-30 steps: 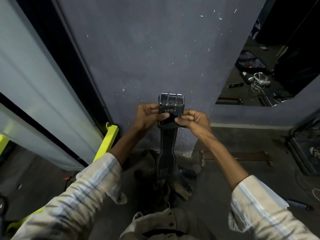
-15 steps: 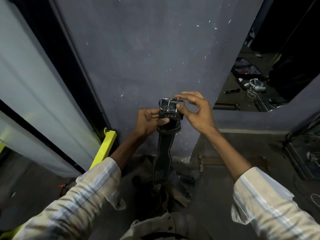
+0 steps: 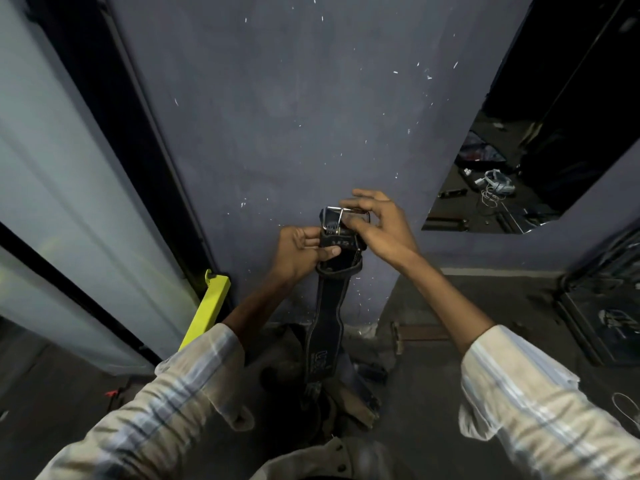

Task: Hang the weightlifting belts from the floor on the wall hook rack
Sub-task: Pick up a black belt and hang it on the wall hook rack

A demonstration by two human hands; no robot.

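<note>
A dark weightlifting belt [image 3: 323,327] hangs straight down in front of the blue-grey wall [image 3: 294,133], its metal buckle [image 3: 337,220] at the top. My left hand [image 3: 299,252] grips the belt just under the buckle, thumb across the strap. My right hand [image 3: 375,223] pinches the buckle's metal frame from the right with thumb and forefinger, the other fingers spread. More belts lie in a dark heap [image 3: 346,393] on the floor at the foot of the wall. No hook rack is in view.
A yellow bar [image 3: 207,313] leans at the left of the wall base beside pale panels [image 3: 69,202]. A mirror [image 3: 536,150] at the right reflects floor clutter. A dark case [image 3: 606,317] sits on the floor at far right.
My right hand has moved from the strap below the buckle up onto the buckle frame. The left hand keeps its grip, and the belt has stayed in front of the wall.
</note>
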